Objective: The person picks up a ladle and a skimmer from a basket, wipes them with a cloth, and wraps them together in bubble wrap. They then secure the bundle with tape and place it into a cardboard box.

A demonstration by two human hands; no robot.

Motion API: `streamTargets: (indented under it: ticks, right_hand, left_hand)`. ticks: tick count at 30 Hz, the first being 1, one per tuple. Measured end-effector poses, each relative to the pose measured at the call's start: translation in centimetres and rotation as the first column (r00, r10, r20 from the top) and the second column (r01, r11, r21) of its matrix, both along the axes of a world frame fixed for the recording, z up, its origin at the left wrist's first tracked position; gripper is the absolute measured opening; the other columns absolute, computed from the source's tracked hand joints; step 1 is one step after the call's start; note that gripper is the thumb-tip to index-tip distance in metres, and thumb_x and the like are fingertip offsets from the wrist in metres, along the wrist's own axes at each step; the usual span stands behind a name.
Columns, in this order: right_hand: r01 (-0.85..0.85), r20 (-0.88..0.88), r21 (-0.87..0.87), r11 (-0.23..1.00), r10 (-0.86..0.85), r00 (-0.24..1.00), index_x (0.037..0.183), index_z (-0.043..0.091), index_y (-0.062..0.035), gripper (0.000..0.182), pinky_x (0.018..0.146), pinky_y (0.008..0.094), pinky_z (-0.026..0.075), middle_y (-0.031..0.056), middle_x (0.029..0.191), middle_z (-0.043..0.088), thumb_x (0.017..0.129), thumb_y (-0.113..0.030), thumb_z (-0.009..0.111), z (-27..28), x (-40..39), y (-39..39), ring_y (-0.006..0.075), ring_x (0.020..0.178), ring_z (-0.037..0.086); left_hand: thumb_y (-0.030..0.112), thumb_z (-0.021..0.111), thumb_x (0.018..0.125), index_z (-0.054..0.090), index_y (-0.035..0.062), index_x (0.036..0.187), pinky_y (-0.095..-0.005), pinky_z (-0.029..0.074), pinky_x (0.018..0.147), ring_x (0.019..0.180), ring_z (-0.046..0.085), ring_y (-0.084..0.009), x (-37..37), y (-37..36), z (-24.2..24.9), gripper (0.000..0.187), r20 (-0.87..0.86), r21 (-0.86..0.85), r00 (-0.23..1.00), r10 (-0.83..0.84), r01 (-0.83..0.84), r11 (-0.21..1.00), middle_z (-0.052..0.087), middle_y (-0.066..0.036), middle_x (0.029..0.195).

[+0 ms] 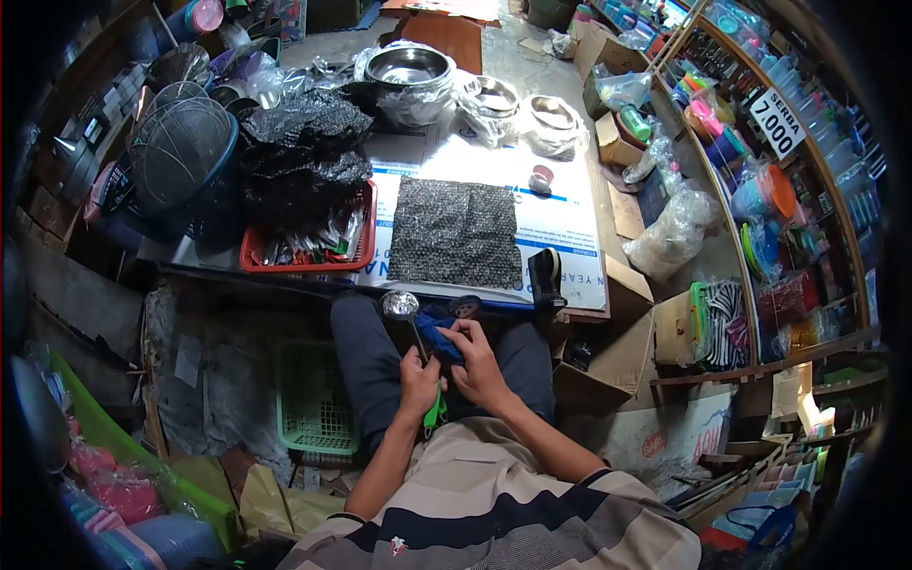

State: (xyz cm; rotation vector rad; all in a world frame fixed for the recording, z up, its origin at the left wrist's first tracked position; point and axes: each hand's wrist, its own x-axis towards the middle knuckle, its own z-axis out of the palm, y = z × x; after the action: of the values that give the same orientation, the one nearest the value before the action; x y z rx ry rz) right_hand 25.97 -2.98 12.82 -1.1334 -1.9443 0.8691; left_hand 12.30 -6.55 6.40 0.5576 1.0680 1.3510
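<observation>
My left hand (418,383) is closed around the shaft of a ladle (400,304). Its shiny metal bowl points up toward the table edge, and its green handle hangs below my fist. A crumpled blue cloth (435,332) sits over my lap beside the shaft, pinched by the fingers of my right hand (475,366). Just beyond, on the table, lies a flat sheet of black bubble wrap (456,233). A black tape dispenser (544,275) stands at the table's front edge, right of the sheet.
Left of the sheet, a red basket (370,223) holds packed utensils, with more black bubble wrap (309,138) heaped behind. Metal bowls (408,66) in plastic line the back. A small round container (541,179) stands nearby. Below is a green crate (318,399); stocked shelves (760,218) rise at right.
</observation>
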Motion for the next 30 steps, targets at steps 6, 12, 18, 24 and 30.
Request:
streamTargets:
  ticks: [6,12,18,24,30]
  right_hand:
    - [0.138,0.023,0.012,0.990,-0.138,0.990,0.140,0.064,-0.0007,0.064,0.106,0.0413,0.049,0.0231,0.128,0.055,0.078,0.013,0.060,3.3,-0.8,-3.0,0.0420,0.119,0.061]
    - [-0.042,-0.125,-0.150,0.988,0.023,0.992,0.133,0.066,0.0006,0.049,0.104,0.0383,0.050,0.0195,0.126,0.062,0.085,0.010,0.064,5.4,-0.1,-5.8,0.0364,0.119,0.066]
    - [0.376,-0.253,-0.040,0.926,-0.374,0.892,0.138,0.067,0.0000,0.059,0.111,0.0407,0.050,0.0198,0.133,0.065,0.080,0.013,0.061,6.5,-0.4,-4.6,0.0370,0.126,0.066]
    - [0.188,-0.202,-0.025,0.982,-0.189,0.961,0.155,0.055,-0.0056,0.084,0.120,0.0478,0.044,0.0226,0.152,0.053,0.074,0.014,0.057,5.1,-0.6,-4.3,0.0455,0.142,0.054]
    - [0.096,-0.259,-0.136,0.986,-0.129,0.957,0.145,0.059,-0.0007,0.062,0.112,0.0461,0.051,0.0253,0.146,0.057,0.084,0.005,0.071,3.6,1.9,-5.2,0.0436,0.135,0.061]
  left_hand:
    - [0.019,0.062,0.109,0.063,0.0063,0.110,-0.0233,0.049,0.054,0.066,0.062,-0.0057,0.6,0.1,-0.1,0.012,-0.019,0.072,1.000,0.014,-0.013,0.997,0.070,0.000,0.090]
    - [0.024,0.060,0.112,0.064,0.0035,0.121,-0.0212,0.053,0.072,0.079,0.064,-0.0063,-2.5,2.8,-0.2,0.022,0.444,0.159,0.891,-0.094,0.025,0.987,0.067,-0.002,0.095]
    - [0.020,0.060,0.112,0.055,0.0077,0.139,-0.0281,0.057,0.089,0.098,0.066,-0.0117,-0.4,3.4,5.3,0.030,0.370,0.058,0.925,-0.084,0.067,0.996,0.066,-0.005,0.110]
    - [0.018,0.060,0.113,0.057,0.0053,0.138,-0.0307,0.058,0.089,0.100,0.064,-0.0139,1.2,6.9,0.6,0.029,0.433,0.415,0.896,-0.095,-0.104,0.904,0.066,-0.010,0.119]
    - [0.015,0.057,0.114,0.056,0.0089,0.131,-0.0221,0.045,0.051,0.063,0.053,-0.0052,1.4,11.2,4.1,0.018,0.055,0.280,0.939,0.340,-0.341,0.897,0.069,-0.008,0.107]
